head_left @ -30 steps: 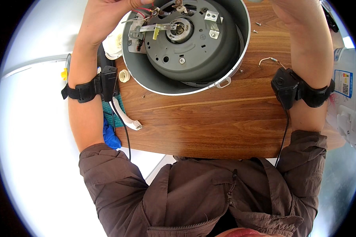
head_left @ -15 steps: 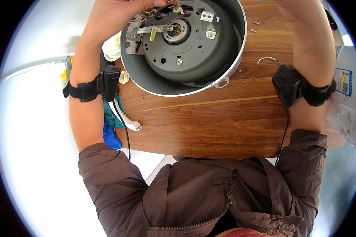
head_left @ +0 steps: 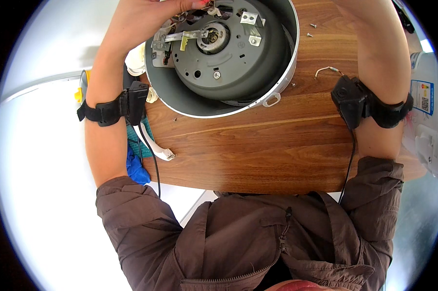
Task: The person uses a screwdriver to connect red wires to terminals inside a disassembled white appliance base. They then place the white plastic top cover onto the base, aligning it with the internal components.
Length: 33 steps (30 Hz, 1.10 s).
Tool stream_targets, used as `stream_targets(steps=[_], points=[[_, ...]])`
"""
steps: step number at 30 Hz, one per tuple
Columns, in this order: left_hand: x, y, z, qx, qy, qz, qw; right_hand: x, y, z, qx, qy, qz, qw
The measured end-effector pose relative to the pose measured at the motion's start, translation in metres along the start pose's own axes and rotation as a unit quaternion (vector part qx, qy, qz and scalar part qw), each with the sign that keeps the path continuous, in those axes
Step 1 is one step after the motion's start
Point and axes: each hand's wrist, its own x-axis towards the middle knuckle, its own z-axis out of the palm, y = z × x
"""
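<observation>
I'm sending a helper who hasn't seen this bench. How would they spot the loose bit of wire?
Start at the wooden table and find the big round grey appliance shell lying open. Just to its right, near the black strap on the right forearm, lies the short bent wire: thin and pale, unlike the tiny screws farther up.
</observation>
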Motion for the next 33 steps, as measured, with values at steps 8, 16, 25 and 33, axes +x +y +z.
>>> stream_targets(steps=[8, 16, 25, 33], points=[[-0.003, -0.003, 0.000, 0.001, 0.008, 0.013, 1.000, -0.001, -0.003, 0.008, -0.067, 0.027, -0.018, 0.997], [0.002, 0.000, -0.004, 0.000, -0.022, 0.004, 1.000, 0.007, 0.024, 0.002, -0.035, -0.024, 0.025, 0.999], [0.001, -0.002, 0.001, 0.004, -0.008, 0.056, 0.998, 0.000, 0.023, -0.036, -0.114, 0.007, 0.138, 0.984], [-0.002, -0.009, -0.001, -0.021, -0.013, 0.034, 0.999, -0.010, -0.071, -0.035, -0.321, -0.164, -0.090, 0.928]])
